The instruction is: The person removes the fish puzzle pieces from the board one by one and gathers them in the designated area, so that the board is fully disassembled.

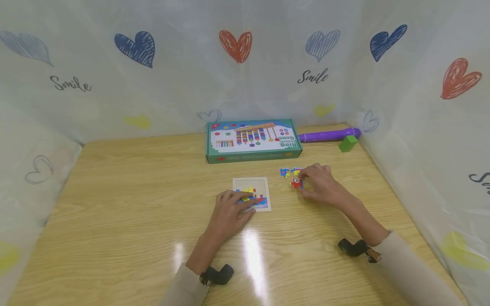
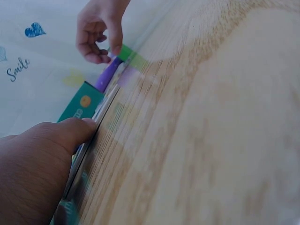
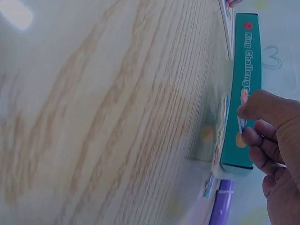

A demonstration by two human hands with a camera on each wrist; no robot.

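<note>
Puzzle piece [image 1: 296,183], mostly red, is pinched by the right hand [image 1: 323,185]. Just ahead of that hand, loose pieces [image 1: 284,172] lie on the table [image 1: 134,191]. The left hand [image 1: 228,211], fingers extended and apart, rests on a framed board [image 1: 269,193] to the right hand's left, partly covering the pieces inside [image 1: 262,205]. Beyond both hands lies a green box [image 1: 254,142]; beyond the right hand, a purple tube [image 1: 329,135] and green block [image 1: 347,143].

Pale-framed puzzle tray [image 1: 260,185], partly filled, flat on the worktop [image 1: 134,204].
To its right, the right hand [image 1: 321,185] pinches a red-and-blue piece [image 1: 296,184] near loose pieces [image 1: 284,172].
</note>
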